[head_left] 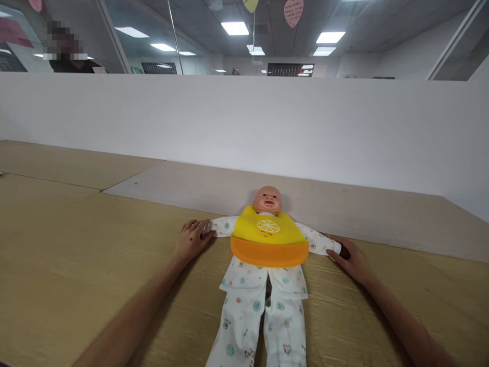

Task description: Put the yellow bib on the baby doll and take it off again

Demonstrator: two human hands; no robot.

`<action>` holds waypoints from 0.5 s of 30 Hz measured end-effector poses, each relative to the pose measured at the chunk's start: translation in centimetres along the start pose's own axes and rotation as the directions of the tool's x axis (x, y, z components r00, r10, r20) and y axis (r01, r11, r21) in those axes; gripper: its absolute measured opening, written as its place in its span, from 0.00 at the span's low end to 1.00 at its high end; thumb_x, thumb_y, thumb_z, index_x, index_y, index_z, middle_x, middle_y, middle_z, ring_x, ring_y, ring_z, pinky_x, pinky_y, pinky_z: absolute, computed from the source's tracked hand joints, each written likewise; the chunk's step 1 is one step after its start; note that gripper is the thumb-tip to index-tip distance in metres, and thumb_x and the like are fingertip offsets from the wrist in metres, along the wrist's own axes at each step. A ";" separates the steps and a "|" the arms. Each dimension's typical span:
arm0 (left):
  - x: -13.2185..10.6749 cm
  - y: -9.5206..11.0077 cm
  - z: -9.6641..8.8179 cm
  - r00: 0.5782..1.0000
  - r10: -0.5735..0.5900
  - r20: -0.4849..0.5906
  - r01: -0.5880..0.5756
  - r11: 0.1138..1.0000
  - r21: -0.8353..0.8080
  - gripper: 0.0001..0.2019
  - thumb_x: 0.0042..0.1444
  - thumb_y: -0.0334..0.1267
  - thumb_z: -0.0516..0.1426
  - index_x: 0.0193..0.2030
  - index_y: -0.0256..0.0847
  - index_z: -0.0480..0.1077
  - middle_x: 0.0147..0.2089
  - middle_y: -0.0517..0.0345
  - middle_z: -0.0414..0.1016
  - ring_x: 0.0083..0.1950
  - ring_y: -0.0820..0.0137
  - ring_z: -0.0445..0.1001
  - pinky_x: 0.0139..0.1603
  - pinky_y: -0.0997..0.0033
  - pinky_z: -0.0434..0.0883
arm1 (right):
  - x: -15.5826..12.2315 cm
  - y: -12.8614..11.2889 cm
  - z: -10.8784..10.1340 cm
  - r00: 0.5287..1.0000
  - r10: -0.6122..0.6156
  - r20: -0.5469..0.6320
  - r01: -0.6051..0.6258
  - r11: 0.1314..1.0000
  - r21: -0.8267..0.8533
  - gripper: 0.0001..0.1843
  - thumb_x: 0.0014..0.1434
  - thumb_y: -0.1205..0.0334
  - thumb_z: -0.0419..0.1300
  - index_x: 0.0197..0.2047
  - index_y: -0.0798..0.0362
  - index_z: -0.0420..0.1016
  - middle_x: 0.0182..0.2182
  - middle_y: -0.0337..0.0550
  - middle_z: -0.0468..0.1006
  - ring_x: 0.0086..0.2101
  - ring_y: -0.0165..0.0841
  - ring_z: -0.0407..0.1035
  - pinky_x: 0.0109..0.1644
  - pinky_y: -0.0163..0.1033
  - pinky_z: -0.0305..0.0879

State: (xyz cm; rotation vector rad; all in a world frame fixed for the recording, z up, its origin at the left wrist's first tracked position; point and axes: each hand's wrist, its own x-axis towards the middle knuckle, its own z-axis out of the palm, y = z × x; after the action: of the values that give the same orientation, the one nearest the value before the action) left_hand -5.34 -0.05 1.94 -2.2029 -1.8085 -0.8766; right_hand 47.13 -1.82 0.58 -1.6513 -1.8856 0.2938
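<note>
A baby doll [268,200] lies face up, its head away from me. White pajamas [244,311] with small coloured prints cover its arms and legs. Over its chest is a yellow bib [275,232] with a lemon-slice print and an orange catch pocket [269,252] along the bottom. My left hand [194,237] is closed around the end of the left-side pajama sleeve [224,226]. At the other side, my right hand [353,260] pinches the cuff of the right-side sleeve [321,242]. Both sleeves are stretched outward; the doll's own hands are mostly hidden.
The doll lies on a tan, wood-coloured surface [95,255], with a paler strip [183,178] behind its head. A low white wall [229,122] rises beyond, topped by glass panes. Behind the glass at upper left is a person [72,65].
</note>
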 end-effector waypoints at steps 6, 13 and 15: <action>-0.4 1.9 -1.5 0.982 0.172 -0.083 -0.172 0.985 0.013 0.16 0.57 0.42 0.54 0.49 0.37 0.69 0.49 0.42 0.74 0.53 0.55 0.68 0.55 0.56 0.63 | -0.3 -1.0 -0.1 0.993 -0.101 -0.062 0.097 0.994 -0.057 0.28 0.57 0.40 0.54 0.53 0.50 0.70 0.49 0.49 0.72 0.49 0.41 0.67 0.54 0.48 0.67; -4.1 8.4 -5.5 0.719 0.594 0.360 -0.585 0.797 -0.147 0.09 0.53 0.32 0.52 0.23 0.44 0.66 0.23 0.55 0.72 0.27 0.64 0.70 0.32 0.61 0.67 | -3.6 -3.0 -0.4 0.880 -0.432 -0.195 0.374 0.886 -0.274 0.18 0.58 0.57 0.57 0.51 0.49 0.69 0.49 0.52 0.69 0.50 0.43 0.65 0.54 0.53 0.66; -6.5 9.8 -5.9 0.680 0.633 0.369 -0.576 0.773 -0.266 0.09 0.49 0.30 0.53 0.21 0.45 0.64 0.21 0.58 0.72 0.25 0.65 0.69 0.29 0.62 0.67 | -5.2 -4.3 -0.7 0.852 -0.504 -0.141 0.462 0.852 -0.248 0.17 0.56 0.61 0.58 0.51 0.46 0.68 0.48 0.50 0.70 0.49 0.42 0.67 0.51 0.51 0.69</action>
State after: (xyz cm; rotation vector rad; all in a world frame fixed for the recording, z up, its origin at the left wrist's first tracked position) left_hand 1.28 -10.83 5.64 -2.9920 -0.9773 -0.3638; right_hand 44.17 -7.83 1.93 -1.2034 -2.1463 -0.2791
